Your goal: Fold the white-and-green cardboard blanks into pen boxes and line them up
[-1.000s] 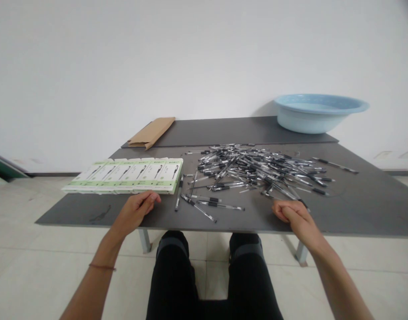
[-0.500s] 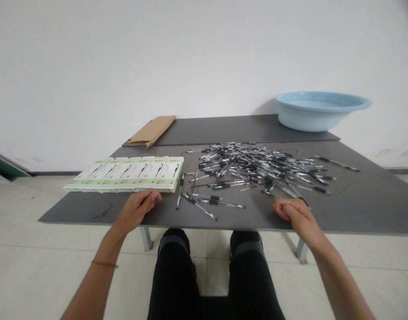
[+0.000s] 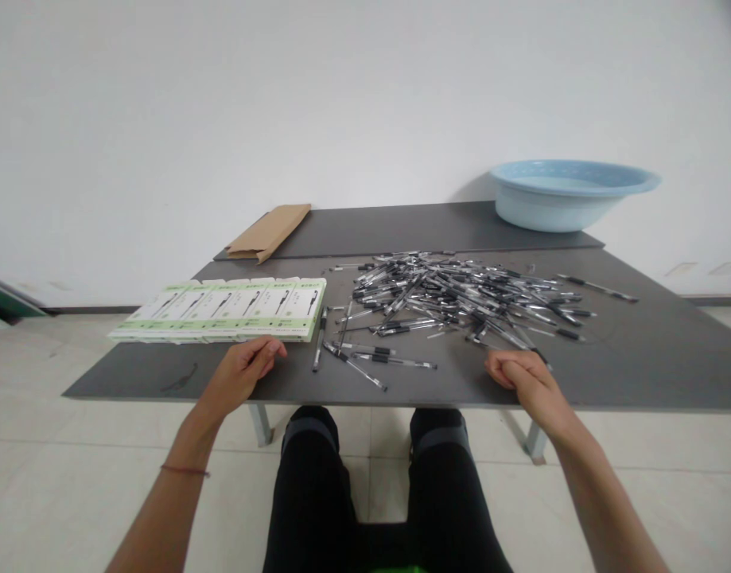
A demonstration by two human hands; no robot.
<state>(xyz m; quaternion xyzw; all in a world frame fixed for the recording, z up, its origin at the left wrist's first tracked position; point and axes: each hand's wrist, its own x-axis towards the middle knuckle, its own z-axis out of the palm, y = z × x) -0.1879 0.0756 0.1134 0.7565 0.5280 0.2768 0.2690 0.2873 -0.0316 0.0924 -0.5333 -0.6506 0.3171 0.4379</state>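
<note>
Two hands rest on the near edge of the dark matte table (image 3: 639, 350), seen from my head camera. My right hand (image 3: 523, 376) is curled loosely, holding nothing I can make out, just at 6 o'clock of the heap of pens (image 3: 460, 298); a pen tip pokes out right behind its knuckles. Slim, clear barrels with black grips lie crisscrossed, mostly pointing 10 to 4 o'clock. My left hand (image 3: 241, 370) lies slack and empty, fingertips touching the flat green-and-white cardboard boxes (image 3: 227, 309) at its 12 o'clock. Several loose pens (image 3: 365, 362) lie between both hands.
</note>
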